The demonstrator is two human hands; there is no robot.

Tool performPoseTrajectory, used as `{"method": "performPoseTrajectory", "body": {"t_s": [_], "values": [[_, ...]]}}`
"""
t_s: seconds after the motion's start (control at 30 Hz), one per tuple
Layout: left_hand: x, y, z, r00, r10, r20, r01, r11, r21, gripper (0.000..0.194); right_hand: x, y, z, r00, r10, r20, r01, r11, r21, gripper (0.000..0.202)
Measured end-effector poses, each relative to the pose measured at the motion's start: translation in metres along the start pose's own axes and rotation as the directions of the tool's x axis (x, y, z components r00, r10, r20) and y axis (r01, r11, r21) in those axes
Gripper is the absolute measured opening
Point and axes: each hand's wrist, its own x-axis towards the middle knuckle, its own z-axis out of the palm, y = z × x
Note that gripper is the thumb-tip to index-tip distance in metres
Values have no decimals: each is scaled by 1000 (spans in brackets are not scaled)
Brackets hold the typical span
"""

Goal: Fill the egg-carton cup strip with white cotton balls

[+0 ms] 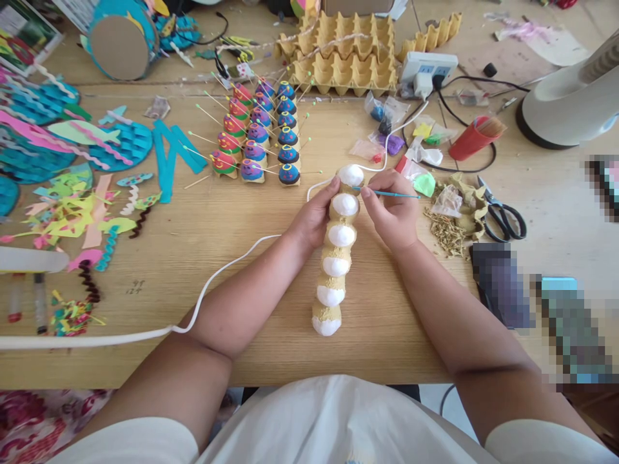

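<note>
A strip of egg carton (337,251) with several bumps lies lengthwise in front of me, white clay (342,236) covering part of each bump. My left hand (319,209) grips the strip's far end from the left, thumb near the top bump. Between the fingers of my right hand (395,209) is a thin blue modelling tool (389,193). Its tip reaches the strip just below the farthest white bump; whether it touches is too small to tell.
Painted carton strips (254,132) with pins stand behind. Scissors (503,209), a red cup (476,138), clay bags (387,122) and phones lie right. Paper scraps (62,206) cover the left. A white cable (227,264) crosses my left arm. Egg trays (343,55) sit at the back.
</note>
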Motion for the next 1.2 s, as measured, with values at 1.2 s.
{"method": "performPoseTrajectory", "body": {"t_s": [1.2], "values": [[-2, 2, 4, 999, -39, -4, 39, 999, 23, 38, -1, -7, 2, 997, 72, -28, -72, 997, -8, 53]]}}
